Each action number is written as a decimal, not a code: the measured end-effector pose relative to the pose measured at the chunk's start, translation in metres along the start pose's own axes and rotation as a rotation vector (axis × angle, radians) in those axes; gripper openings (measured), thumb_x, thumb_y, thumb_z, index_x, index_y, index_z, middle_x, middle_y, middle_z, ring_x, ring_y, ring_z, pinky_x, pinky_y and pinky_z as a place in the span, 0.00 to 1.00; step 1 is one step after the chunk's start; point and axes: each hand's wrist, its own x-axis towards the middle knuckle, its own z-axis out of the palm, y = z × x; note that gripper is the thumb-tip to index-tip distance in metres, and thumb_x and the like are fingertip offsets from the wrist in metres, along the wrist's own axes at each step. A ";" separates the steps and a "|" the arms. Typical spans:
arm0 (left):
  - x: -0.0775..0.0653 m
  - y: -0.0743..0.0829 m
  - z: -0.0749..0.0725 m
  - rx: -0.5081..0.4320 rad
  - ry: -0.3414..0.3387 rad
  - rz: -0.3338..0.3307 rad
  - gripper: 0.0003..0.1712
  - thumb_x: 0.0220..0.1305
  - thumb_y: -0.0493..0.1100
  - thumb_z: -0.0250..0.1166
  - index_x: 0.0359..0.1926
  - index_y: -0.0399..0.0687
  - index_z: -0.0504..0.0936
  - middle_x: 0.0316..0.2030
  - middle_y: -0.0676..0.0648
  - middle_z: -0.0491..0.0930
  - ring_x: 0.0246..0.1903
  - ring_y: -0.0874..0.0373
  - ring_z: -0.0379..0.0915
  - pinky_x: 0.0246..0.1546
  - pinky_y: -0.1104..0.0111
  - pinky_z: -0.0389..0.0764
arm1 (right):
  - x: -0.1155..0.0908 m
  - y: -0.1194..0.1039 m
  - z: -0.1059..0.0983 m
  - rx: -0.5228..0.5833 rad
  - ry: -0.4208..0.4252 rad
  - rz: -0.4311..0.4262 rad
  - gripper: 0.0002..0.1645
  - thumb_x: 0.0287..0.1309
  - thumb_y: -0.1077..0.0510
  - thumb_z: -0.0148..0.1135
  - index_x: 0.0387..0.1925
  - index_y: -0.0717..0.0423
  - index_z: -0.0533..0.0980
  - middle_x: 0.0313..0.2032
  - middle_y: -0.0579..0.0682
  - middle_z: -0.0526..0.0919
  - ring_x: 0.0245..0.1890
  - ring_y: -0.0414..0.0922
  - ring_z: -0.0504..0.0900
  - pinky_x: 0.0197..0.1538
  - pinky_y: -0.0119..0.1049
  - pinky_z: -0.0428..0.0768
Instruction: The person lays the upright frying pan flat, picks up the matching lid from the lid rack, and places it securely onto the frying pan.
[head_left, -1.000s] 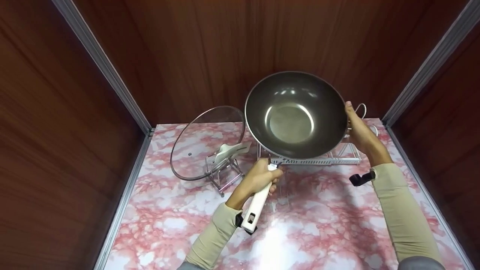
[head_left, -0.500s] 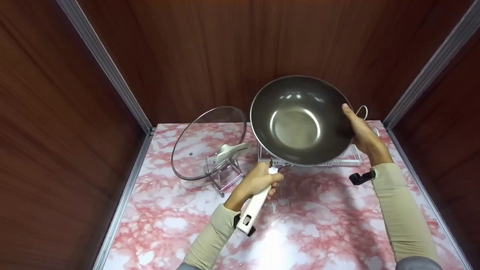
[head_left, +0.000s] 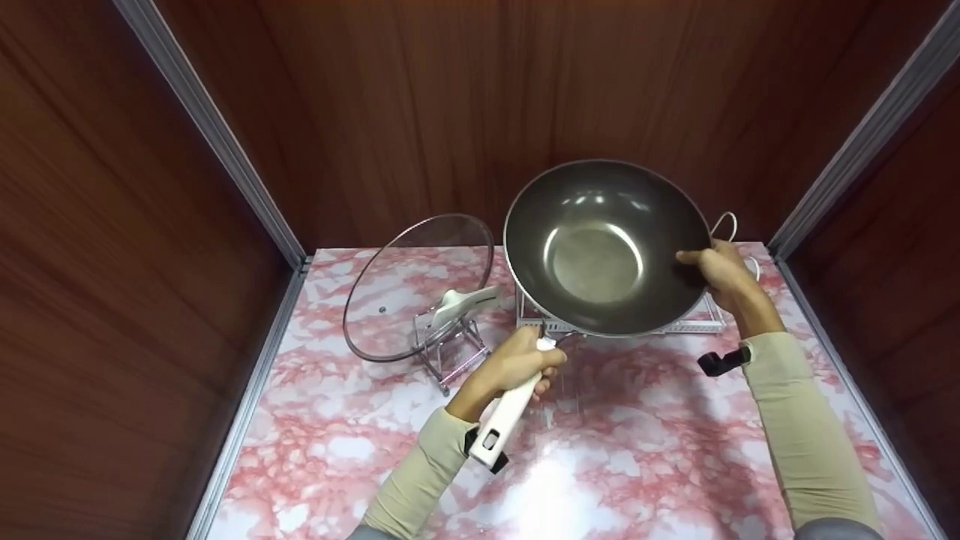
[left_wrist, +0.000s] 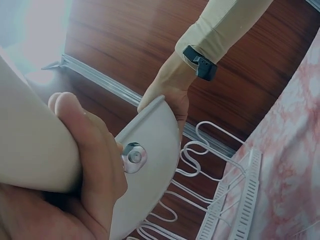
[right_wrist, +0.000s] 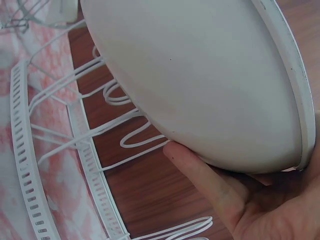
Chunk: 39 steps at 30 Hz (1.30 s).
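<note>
A wok (head_left: 600,262) with a dark inside and pale outside is held tilted, its inside facing me, at the white wire rack (head_left: 696,326). My left hand (head_left: 517,361) grips its cream handle (head_left: 508,418) near the pan end. At the right rim, my right hand (head_left: 729,276) holds the wok with one digit over the inside. In the right wrist view, a finger of my right hand (right_wrist: 220,195) lies against the pale underside of the wok (right_wrist: 200,75). Rack wires (left_wrist: 195,150) show behind the wok in the left wrist view. The wok hides much of the rack.
Left of the wok, a glass lid (head_left: 394,296) leans on a small metal stand (head_left: 450,352) holding a white utensil-like piece (head_left: 463,304). Dark wood-look panels (head_left: 390,112) enclose the red-and-white marbled table (head_left: 337,450) at the back and sides.
The wok has shifted slightly right and down toward the rack, with its handle end moving left. My right hand has slid down along the rim.
</note>
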 end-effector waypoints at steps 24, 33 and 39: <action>0.004 0.005 -0.007 0.014 -0.067 -0.113 0.09 0.64 0.33 0.62 0.37 0.44 0.68 0.17 0.52 0.71 0.10 0.64 0.67 0.13 0.74 0.74 | -0.018 0.011 -0.004 0.019 0.114 0.033 0.13 0.65 0.74 0.50 0.50 0.66 0.68 0.31 0.43 0.81 0.31 0.36 0.85 0.37 0.31 0.87; 0.005 0.009 -0.011 0.017 -0.119 -0.177 0.12 0.68 0.36 0.62 0.44 0.43 0.66 0.19 0.49 0.72 0.12 0.63 0.69 0.15 0.74 0.77 | -0.026 0.010 -0.005 0.085 0.130 0.021 0.13 0.64 0.76 0.48 0.49 0.66 0.67 0.31 0.43 0.81 0.31 0.37 0.86 0.38 0.31 0.88; 0.004 0.009 -0.016 0.043 -0.175 -0.221 0.10 0.71 0.37 0.61 0.41 0.44 0.66 0.19 0.49 0.72 0.13 0.61 0.71 0.17 0.73 0.79 | -0.031 0.008 -0.004 0.096 0.147 0.039 0.13 0.63 0.76 0.48 0.48 0.66 0.68 0.31 0.44 0.81 0.31 0.37 0.86 0.38 0.31 0.88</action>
